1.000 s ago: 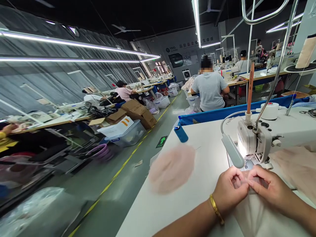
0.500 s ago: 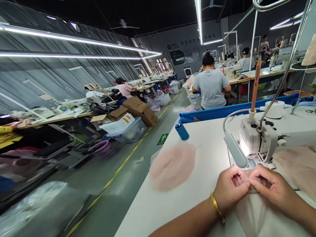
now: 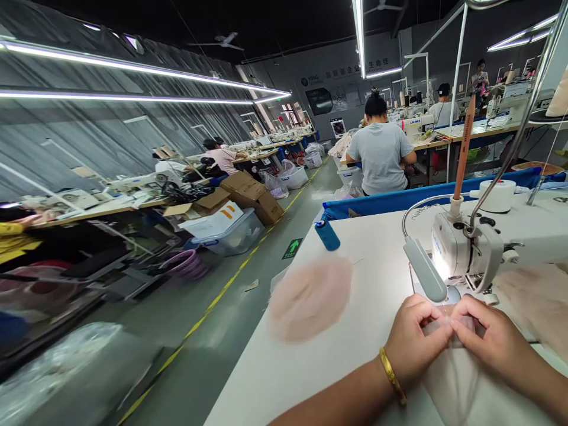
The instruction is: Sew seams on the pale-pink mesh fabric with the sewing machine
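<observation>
Just in front of the sewing machine (image 3: 461, 248), both my hands pinch a piece of thin, pale pink sheer fabric (image 3: 452, 378). My left hand (image 3: 415, 334), with a gold bangle at the wrist, is closed on the fabric's edge. Thumb and fingertips of my right hand (image 3: 488, 337) are pressed together on the same edge, touching or nearly touching the left. The cloth hangs from the fingers toward me over the white table. A grey lamp head (image 3: 425, 269) sits over the needle area, partly hiding it along with my hands.
On the white table (image 3: 248, 378) lie a round pink sheer piece (image 3: 310, 300) and a blue thread spool (image 3: 327, 235). More pink fabric (image 3: 539, 296) rests right of the machine. A pencil (image 3: 465, 148) stands upright on the machine. A co-worker (image 3: 380, 148) sits ahead.
My hands stay pinched on the fabric in front of the machine, with only slight finger movement. The view has shifted very slightly; the things on the table have not moved.
</observation>
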Demonstrator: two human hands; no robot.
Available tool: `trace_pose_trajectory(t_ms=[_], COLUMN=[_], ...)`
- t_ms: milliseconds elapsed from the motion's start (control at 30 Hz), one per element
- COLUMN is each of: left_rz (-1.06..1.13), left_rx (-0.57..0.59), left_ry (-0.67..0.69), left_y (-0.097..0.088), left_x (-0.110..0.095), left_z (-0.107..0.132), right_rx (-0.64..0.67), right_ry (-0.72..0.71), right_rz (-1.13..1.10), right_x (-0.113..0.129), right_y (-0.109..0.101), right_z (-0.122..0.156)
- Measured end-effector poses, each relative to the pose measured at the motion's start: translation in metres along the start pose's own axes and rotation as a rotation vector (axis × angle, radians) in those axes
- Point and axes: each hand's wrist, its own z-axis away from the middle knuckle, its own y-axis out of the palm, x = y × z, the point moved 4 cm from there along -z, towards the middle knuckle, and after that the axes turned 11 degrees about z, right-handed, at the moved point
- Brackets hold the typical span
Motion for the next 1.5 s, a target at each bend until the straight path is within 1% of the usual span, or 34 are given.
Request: trace_pose_trajectory(t_ms=[67, 133, 200, 267, 333, 433, 500, 600, 667, 767, 867, 933, 1100, 1233, 1500], left_rz=[-0.166, -0.339, -0.462, -0.52, -0.566, -0.663, -0.701, -0.71, -0.701, -0.699, -0.731, -0.756, -0.792, -0.78, -0.776], left_rx=[-0.026, -0.032, -0.045, -0.064, -0.053, 0.068, 0.132, 0.131, 0.114, 0.107, 0.122, 0.128, 0.138, 0.145, 0.126], left_ry=[0.066, 0.102, 0.128, 0.18, 0.294, 0.518, 0.598, 0.656, 0.688, 0.683, 0.636, 0.602, 0.551, 0.535, 0.535], left_y=[0.001, 0.004, 0.006, 0.005, 0.004, 0.008, 0.01, 0.009, 0.009, 0.008, 0.007, 0.007, 0.009, 0.011, 0.009], left_x=[0.001, 0.003, 0.003, 0.001, -0.005, -0.01, -0.009, -0.005, -0.005, -0.006, -0.008, -0.008, -0.007, -0.006, -0.004], left_z=[-0.001, -0.002, -0.002, -0.001, 0.001, 0.007, 0.009, 0.011, 0.011, 0.011, 0.011, 0.01, 0.008, 0.005, 0.001], right_rx=[-0.02, -0.04, -0.05, -0.056, -0.064, -0.078, -0.108, -0.135, -0.113, -0.105, -0.173, -0.223, -0.304, -0.353, -0.416], right_ry=[-0.007, -0.016, -0.014, 0.001, 0.017, 0.043, 0.035, -0.07, -0.159, -0.266, -0.344, -0.369, -0.356, -0.331, -0.342], right_rz=[0.091, 0.193, 0.259, 0.277, 0.289, 0.294, 0.298, 0.341, 0.387, 0.455, 0.534, 0.583, 0.676, 0.723, 0.725], right_x=[0.0, 0.001, 0.001, 0.0, -0.001, -0.005, -0.007, -0.007, -0.007, -0.008, -0.009, -0.01, -0.013, -0.013, -0.004], right_y=[0.002, 0.005, 0.007, 0.01, 0.011, 0.011, 0.009, 0.006, 0.005, 0.004, 0.001, 0.0, 0.0, -0.002, -0.01], right_z=[-0.004, -0.008, -0.012, -0.014, -0.014, -0.013, -0.012, -0.01, -0.008, -0.006, -0.004, -0.003, -0.003, -0.005, -0.008])
